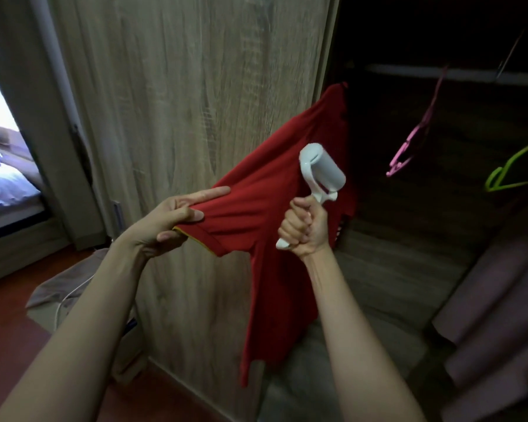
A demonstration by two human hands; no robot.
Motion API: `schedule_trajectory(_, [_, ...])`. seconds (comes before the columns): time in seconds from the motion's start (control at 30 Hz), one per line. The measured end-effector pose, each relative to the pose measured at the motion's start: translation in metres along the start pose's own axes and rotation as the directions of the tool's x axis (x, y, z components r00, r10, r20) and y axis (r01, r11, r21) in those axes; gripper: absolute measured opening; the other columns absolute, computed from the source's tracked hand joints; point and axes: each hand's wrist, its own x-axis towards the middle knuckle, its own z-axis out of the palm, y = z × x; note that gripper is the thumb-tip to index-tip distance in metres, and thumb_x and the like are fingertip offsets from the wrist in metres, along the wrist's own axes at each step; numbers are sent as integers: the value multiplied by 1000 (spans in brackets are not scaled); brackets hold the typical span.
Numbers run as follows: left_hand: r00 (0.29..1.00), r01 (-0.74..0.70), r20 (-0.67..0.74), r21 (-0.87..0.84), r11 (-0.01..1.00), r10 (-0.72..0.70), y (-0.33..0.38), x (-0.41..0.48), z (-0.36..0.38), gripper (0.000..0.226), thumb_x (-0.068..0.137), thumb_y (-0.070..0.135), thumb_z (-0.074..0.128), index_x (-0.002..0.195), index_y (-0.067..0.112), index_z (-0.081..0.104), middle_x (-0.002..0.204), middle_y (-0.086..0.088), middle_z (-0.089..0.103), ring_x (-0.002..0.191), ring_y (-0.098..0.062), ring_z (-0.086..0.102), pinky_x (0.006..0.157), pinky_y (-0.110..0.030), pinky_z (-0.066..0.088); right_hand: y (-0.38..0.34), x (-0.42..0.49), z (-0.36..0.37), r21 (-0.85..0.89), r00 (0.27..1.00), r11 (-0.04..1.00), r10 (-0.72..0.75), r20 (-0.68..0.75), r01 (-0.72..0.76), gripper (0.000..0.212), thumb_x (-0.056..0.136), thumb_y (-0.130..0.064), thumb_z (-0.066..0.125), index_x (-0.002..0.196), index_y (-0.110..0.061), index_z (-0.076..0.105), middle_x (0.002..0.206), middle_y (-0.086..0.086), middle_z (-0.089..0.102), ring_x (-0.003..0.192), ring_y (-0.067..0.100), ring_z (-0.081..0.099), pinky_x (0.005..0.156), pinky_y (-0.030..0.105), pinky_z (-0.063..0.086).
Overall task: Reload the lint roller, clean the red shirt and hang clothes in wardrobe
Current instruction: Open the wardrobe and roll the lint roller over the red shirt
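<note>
While the pale wood-grain wardrobe door (180,117) is occupying the centre and left of the view, the open wardrobe (424,223) is showing dark on the right, with a rail (439,73) crossing its upper part. The red shirt (272,202) is hanging at the door's right edge, in front of the opening, its body dropping toward the floor and one sleeve being drawn out to the left. Folded pinkish fabric (500,315) is lying at the lower right (a stack of several layers), and a bed (6,190) with pale bedding is showing beyond the door at far left. The left hand (165,222) is holding the sleeve's hem: its grip is pinching the fabric between thumb and curled fingers, the index finger lying straight along the sleeve. The right hand (305,229) is clenching the handle of the white lint roller (322,169), its grip wrapping tightly round it; the roller head is pointing upward and lying over the shirt's chest area, though actual contact cannot be told. A pink hanger (407,146) and a green hanger (492,178) are hanging inside the wardrobe, well apart from the shirt.
</note>
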Motion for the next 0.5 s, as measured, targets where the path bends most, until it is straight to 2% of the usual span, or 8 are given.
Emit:
schedule_trajectory(0.1, [1000, 14, -15, -23, 1000, -14, 0, -3, 3, 55, 78, -2, 49, 126, 20, 63, 42, 4, 44, 19, 2, 27, 23, -5, 18, 39, -11, -2, -281, 982, 945, 132, -135, -166, 49, 77, -19, 48, 30, -22, 34, 26, -7, 19, 20, 5, 15, 37, 9, 9])
schedule_trajectory(0.17, [1000, 14, -10, -9, 1000, -14, 1, -4, 7, 54, 83, -6, 46, 130, 18, 58, 48, 4, 55, 20, 3, 27, 22, -6, 18, 58, -13, -6, -434, 968, 871, 157, -195, -229, 48, 78, -19, 46, 33, -23, 30, 27, -5, 20, 21, 6, 15, 37, 7, 11])
schedule_trajectory(0.27, [999, 17, -49, 10, 1000, -16, -2, -3, 7, 56, 80, -3, 50, 132, 18, 55, 65, 1, 65, 20, 2, 27, 22, -7, 20, 79, -22, -24, -564, 943, 770, 143, -301, -297, 48, 81, -15, 48, 38, -20, 29, 29, -3, 21, 23, 8, 15, 36, 9, 11])
schedule_trajectory(0.4, [999, 28, -24, 19, 999, -28, -2, -3, 5, 56, 89, -10, 35, 133, 18, 54, 46, 5, 51, 19, 2, 28, 22, -6, 19, 101, -45, -66, -699, 886, 567, 131, -445, -435, 34, 79, -12, 54, 49, -12, 36, 31, -1, 30, 25, 11, 22, 33, 14, 16])
schedule_trajectory(0.5, [1000, 22, 7, 10, 1000, -22, -1, -5, 5, 55, 87, -7, 37, 132, 18, 56, 41, 9, 47, 19, 2, 29, 23, -6, 18, 120, -66, -88, -724, 854, 484, 106, -509, -492, 39, 82, -4, 54, 47, -12, 37, 31, -1, 34, 25, 11, 27, 34, 18, 20])
